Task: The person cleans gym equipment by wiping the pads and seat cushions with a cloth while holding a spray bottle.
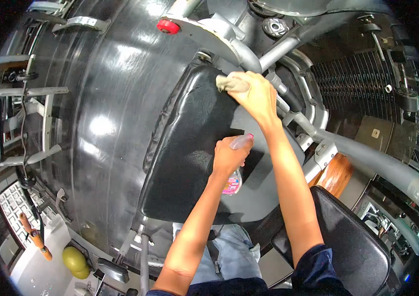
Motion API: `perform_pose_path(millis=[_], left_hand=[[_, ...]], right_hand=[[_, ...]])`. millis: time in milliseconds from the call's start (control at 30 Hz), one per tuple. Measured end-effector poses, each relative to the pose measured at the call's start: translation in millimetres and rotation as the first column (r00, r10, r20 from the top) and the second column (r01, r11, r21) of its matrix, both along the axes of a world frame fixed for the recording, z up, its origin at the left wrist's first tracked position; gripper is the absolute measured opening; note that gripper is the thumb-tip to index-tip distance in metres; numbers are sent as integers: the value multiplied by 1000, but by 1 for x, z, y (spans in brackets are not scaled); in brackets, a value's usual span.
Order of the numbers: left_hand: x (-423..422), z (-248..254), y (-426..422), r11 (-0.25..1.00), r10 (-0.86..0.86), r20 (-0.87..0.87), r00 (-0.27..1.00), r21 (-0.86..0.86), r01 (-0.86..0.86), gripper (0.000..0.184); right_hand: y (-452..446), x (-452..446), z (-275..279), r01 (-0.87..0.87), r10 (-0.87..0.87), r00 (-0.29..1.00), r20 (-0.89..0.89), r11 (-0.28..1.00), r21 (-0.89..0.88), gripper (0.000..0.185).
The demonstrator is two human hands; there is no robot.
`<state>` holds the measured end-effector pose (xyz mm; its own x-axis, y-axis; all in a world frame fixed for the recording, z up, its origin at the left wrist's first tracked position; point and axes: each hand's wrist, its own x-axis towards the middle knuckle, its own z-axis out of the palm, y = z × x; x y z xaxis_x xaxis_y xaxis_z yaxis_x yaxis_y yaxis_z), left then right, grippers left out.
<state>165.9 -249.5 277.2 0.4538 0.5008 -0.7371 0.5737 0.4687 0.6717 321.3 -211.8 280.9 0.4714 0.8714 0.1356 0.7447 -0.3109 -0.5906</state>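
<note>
A spray bottle [231, 183] with a pink label and pink nozzle is in my left hand [229, 155], whose fingers are wrapped round its upper part. The bottle is over the middle of a black padded machine seat [180, 148]. Farther up, my right hand [258, 96] grips a crumpled light cloth [231, 84] near the far edge of the pad. The cloth is bunched at my fingertips. Whether it touches the pad is hard to tell.
Grey metal tubes [377, 153] of the machine run along the right, with a red-capped part [168, 26] at the top. A second black pad [350, 241] is at the lower right. Gym equipment [47, 118] stands at the left, beyond a shiny dark floor [106, 98].
</note>
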Motion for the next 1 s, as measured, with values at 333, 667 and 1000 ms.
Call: perform_pose_path(millis=[333, 667, 1000], left_hand=[[8, 5, 9, 994, 31, -34, 999, -105, -35, 28], [20, 9, 7, 998, 13, -115, 993, -65, -20, 27], [22, 4, 7, 997, 3, -186, 983, -76, -17, 24]], right_hand=[[-11, 41, 2, 63, -168, 939, -301, 942, -330, 34], [49, 49, 6, -94, 80, 996, -49, 865, -493, 16], [-11, 51, -23, -69, 105, 992, 74, 921, -384, 21]])
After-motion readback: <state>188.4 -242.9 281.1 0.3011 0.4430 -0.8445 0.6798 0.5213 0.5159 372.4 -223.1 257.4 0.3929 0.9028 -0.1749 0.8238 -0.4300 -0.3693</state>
